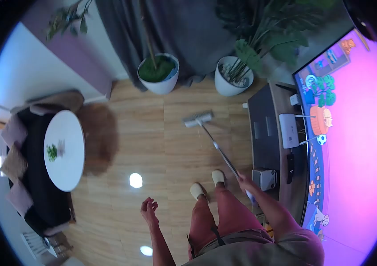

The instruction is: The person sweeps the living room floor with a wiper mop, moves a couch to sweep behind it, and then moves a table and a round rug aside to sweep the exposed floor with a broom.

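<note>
A long-handled floor brush or mop has its grey, wide head (198,119) on the wooden floor (153,133), below the two plant pots. Its thin pole (226,158) slants down to the right toward my body. My right hand (244,181) is wrapped round the pole near its upper end. Out to the left over the floor, my left hand (149,207) hangs free, fingers bent and apart, with nothing seen in it. My slippered feet (198,191) stand between the two hands.
Two white pots (161,82) with plants stand by a grey curtain (188,40). A TV cabinet (264,126) with a router (289,131) and a lit screen (352,133) lies right. At left are a white oval table (66,173) and a dark sofa (35,177).
</note>
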